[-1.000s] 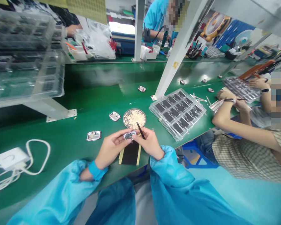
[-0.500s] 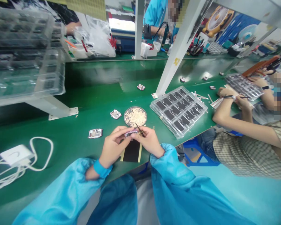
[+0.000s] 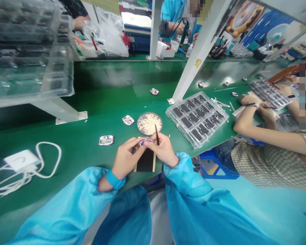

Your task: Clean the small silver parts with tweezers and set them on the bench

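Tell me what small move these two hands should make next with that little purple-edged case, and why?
Probably a gentle press on the small case with the thumb of the right hand. That thumb seems to rest on it, the left hand holds the other end, and the tweezers point up, away from it.

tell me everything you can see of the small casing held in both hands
The small casing has a rounded outline and a shiny purplish rim, possibly metal, with a little silvery-grey inside showing. It is held tilted over the far end of the dark mat, the left hand and right hand gripping opposite sides. Much is hidden; inner details are too small to tell.
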Motion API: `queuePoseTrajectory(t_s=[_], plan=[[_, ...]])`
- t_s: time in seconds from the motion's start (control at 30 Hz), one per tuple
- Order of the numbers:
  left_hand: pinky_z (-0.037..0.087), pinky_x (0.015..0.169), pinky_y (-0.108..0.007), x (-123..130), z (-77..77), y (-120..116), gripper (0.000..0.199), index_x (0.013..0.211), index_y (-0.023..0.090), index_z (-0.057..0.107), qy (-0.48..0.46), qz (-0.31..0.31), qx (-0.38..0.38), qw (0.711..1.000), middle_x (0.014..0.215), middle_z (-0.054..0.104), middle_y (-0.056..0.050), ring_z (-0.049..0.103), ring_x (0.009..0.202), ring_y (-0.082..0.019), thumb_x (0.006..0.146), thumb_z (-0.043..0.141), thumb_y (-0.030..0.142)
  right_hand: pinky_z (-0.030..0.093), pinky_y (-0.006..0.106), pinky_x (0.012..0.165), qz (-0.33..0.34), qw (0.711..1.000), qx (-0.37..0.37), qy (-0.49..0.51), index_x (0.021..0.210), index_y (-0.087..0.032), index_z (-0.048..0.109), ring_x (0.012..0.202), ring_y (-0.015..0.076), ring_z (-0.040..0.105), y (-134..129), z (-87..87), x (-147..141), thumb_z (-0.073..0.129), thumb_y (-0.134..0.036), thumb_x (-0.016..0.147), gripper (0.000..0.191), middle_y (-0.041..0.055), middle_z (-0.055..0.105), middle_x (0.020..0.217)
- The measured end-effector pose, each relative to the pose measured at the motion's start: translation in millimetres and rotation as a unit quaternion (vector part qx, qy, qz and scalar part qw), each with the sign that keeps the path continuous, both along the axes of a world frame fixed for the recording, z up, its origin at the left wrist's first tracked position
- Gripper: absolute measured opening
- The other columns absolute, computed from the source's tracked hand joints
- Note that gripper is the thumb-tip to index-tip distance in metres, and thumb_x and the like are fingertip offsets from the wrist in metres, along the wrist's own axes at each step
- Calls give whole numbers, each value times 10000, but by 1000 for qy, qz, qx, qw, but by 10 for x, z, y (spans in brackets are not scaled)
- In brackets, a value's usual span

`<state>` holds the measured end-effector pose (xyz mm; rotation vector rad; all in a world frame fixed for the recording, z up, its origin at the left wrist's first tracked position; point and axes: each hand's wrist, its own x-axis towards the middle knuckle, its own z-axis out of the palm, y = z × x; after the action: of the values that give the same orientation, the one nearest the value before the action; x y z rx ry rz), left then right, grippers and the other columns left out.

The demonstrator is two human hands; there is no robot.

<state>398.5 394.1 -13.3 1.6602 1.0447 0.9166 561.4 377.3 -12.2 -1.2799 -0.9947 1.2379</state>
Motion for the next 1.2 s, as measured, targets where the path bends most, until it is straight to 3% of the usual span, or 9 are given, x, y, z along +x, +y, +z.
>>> queuePoseTrajectory(t_s=[0.17, 0.37, 0.5, 0.57, 0.67, 0.87, 1.07, 1.2], plan=[[461, 693, -261, 58, -3, -49, 278, 1108, 193, 753, -4, 47, 6, 999, 833, 644, -37, 585, 759, -168, 913, 651, 361, 342, 236, 524, -7, 1000, 2, -14, 687, -192, 528, 545, 98, 407, 19, -9, -44, 850, -582, 609, 512, -44, 508, 592], [524, 758, -300, 62, -60, 19, 365, 1086, 152, 743, -93, 38, -107, 989, 980, 711, -81, 644, 819, -204, 826, 731, 407, 381, 244, 554, 19, 994, 25, -104, 797, -169, 629, 601, 120, 481, 37, 8, 50, 817, -522, 709, 410, -7, 586, 687], [443, 674, -262, 10, -29, 48, 245, 1096, 204, 749, 29, 15, 53, 998, 797, 607, -10, 537, 701, -149, 896, 638, 291, 478, 274, 734, -5, 967, 158, -197, 920, -170, 697, 789, 156, 594, 113, 147, 221, 674, -391, 905, 223, 44, 660, 876], [419, 663, -258, -21, -21, 52, 235, 1103, 214, 741, 63, 8, 107, 992, 776, 563, 6, 498, 682, -137, 912, 607, 248, 491, 290, 804, 45, 947, 224, -224, 884, -167, 711, 845, 167, 616, 154, 194, 291, 667, -335, 923, 178, 51, 664, 877], [406, 647, -255, -48, -33, 58, 235, 1111, 209, 728, 74, 6, 112, 991, 792, 553, 12, 483, 674, -129, 916, 599, 234, 505, 289, 795, 130, 924, 265, -244, 887, -167, 728, 825, 163, 625, 178, 177, 343, 729, -288, 887, 121, 47, 662, 864], [390, 625, -250, -42, -42, 60, 230, 1087, 205, 729, 81, 4, 99, 992, 777, 538, 19, 475, 668, -126, 896, 601, 212, 506, 293, 767, 119, 900, 313, -278, 965, -181, 719, 866, 172, 626, 114, 21, 328, 714, -271, 904, 110, 65, 646, 930], [383, 617, -253, -52, -14, 74, 232, 1068, 215, 735, 90, 5, 90, 992, 747, 523, 20, 481, 669, -131, 893, 585, 197, 497, 281, 765, 160, 880, 294, -336, 1081, -210, 686, 885, 165, 618, 68, 24, 301, 640, -273, 955, 148, 68, 630, 998], [404, 636, -256, -74, -49, 118, 236, 1079, 214, 741, 89, 17, 79, 993, 759, 556, 12, 506, 676, -136, 889, 600, 214, 505, 276, 763, 198, 919, 249, -234, 944, -174, 645, 849, 157, 608, 132, 127, 325, 654, -313, 942, 140, 46, 622, 928]])
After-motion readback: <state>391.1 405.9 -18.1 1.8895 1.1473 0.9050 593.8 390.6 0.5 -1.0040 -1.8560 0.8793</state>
